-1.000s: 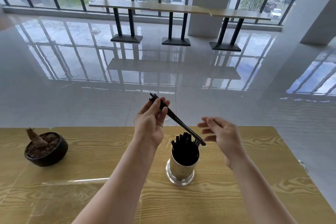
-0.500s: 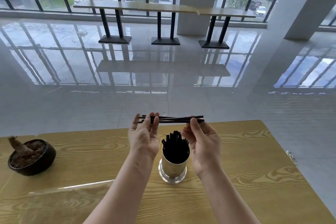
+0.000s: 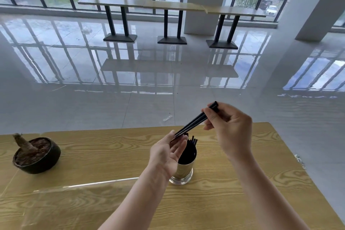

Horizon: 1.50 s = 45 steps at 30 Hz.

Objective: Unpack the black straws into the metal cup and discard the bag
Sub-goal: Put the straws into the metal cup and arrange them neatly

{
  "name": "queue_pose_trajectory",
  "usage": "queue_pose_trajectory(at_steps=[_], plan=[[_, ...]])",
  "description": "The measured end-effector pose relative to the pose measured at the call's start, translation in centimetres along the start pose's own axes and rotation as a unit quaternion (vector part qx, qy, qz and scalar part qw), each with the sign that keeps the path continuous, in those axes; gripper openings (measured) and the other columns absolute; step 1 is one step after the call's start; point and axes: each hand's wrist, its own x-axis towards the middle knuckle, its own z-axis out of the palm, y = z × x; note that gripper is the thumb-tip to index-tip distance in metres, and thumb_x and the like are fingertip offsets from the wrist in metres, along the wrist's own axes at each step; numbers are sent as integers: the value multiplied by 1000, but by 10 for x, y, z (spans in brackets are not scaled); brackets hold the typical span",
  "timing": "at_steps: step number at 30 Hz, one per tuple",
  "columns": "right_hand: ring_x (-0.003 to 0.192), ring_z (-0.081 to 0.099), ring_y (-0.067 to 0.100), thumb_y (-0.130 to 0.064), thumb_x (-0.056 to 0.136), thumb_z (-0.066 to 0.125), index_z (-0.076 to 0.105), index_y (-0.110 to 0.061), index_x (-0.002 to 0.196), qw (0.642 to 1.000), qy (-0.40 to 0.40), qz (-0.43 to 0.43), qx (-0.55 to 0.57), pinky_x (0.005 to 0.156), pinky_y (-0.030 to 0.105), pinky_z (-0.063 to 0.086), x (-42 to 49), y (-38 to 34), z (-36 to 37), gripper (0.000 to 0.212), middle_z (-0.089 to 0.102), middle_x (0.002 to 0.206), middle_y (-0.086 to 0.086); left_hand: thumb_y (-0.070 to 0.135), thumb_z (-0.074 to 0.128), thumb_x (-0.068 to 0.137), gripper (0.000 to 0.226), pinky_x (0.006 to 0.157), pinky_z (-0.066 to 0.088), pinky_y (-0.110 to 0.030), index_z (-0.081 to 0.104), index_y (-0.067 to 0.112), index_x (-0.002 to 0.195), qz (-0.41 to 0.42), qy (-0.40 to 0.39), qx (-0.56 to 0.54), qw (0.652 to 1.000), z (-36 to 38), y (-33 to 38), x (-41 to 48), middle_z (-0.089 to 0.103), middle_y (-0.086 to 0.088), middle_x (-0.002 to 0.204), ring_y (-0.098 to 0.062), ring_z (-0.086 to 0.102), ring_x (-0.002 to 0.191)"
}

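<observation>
A shiny metal cup (image 3: 182, 171) stands on the wooden table (image 3: 112, 155), filled with several black straws (image 3: 192, 143) standing upright. My right hand (image 3: 228, 129) pinches the upper end of a small bundle of black straws (image 3: 194, 122), which slants down to the left toward the cup. My left hand (image 3: 167, 152) is beside the cup with relaxed, nearly straight fingers, and the lower tips of the bundle touch its fingertips. A clear plastic bag (image 3: 78, 198) lies flat on the table to the left of my forearm.
A dark bowl-shaped pot (image 3: 37, 155) with a dry stump sits at the table's left. The table's far edge runs just behind the cup, and its right corner is near my right forearm. Glossy floor and bar tables lie beyond.
The bundle, first in my left hand, was held level by both hands, and is now pinched by my right hand and tilted down toward the cup. My left hand has let go and opened.
</observation>
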Motion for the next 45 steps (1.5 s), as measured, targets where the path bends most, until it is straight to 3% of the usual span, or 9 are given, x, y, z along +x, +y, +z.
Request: queue_pose_trajectory(at_steps=[10,16,19,23,29,33,38,41,45], plan=[[49,69,6,-16,89,77,72,-29,79,981,-99,39,-161,49,29,59,-1,48,0,17,73,64,-7,2,55,92,19,54,52,-29,68,11,102,168,123,320,924,-58,2,23,66,-8,87,-18,58,68],[46,67,2,-17,89,75,73,-18,87,956,-160,83,-231,50,30,59,-16,84,37,4,70,64,-11,14,62,88,35,87,57,-46,63,18,123,210,79,509,831,-56,-8,30,67,-2,98,-17,63,85],[55,70,6,-20,87,76,76,-18,99,942,-181,90,-268,57,27,60,-24,94,45,12,75,78,-8,20,63,88,57,98,50,-37,49,17,143,232,61,596,766,-52,-13,34,59,-3,124,-16,58,110],[83,70,16,-18,79,83,73,-16,119,930,-183,26,-319,79,27,55,-31,102,44,41,76,104,-2,20,58,89,79,116,33,-39,20,18,158,191,24,619,762,-51,-16,37,39,-7,156,-22,37,143],[105,53,19,-18,89,73,65,-19,133,863,-233,-127,-430,80,35,57,-42,109,39,44,66,133,-10,13,55,85,89,106,22,-21,8,19,160,188,-18,643,743,-50,-24,38,26,-2,165,-17,24,150],[118,47,21,-21,97,62,55,-21,144,836,-276,-140,-453,96,36,48,-52,116,36,48,49,154,-8,11,54,86,89,121,20,-32,5,13,160,214,-58,683,696,-42,-27,44,18,-5,167,-18,17,153],[127,48,24,-15,90,73,53,-7,144,923,-137,-20,-359,104,40,48,-56,126,10,57,60,141,4,17,53,89,90,125,12,-35,-3,14,160,222,-69,679,696,-51,-26,48,9,-3,169,-16,8,155],[142,30,23,-46,98,58,28,-11,157,892,-231,117,-370,114,36,31,-55,136,8,75,46,154,2,28,52,91,89,126,7,-37,-2,9,159,220,-52,727,648,-54,-33,55,5,-6,169,-21,-1,156],[149,17,22,-52,100,47,17,-14,159,874,-276,145,-371,120,37,22,-45,140,29,76,30,164,0,33,48,91,87,126,-1,-43,0,10,159,226,-22,783,579,-38,-41,64,-3,-10,169,-26,-13,155]])
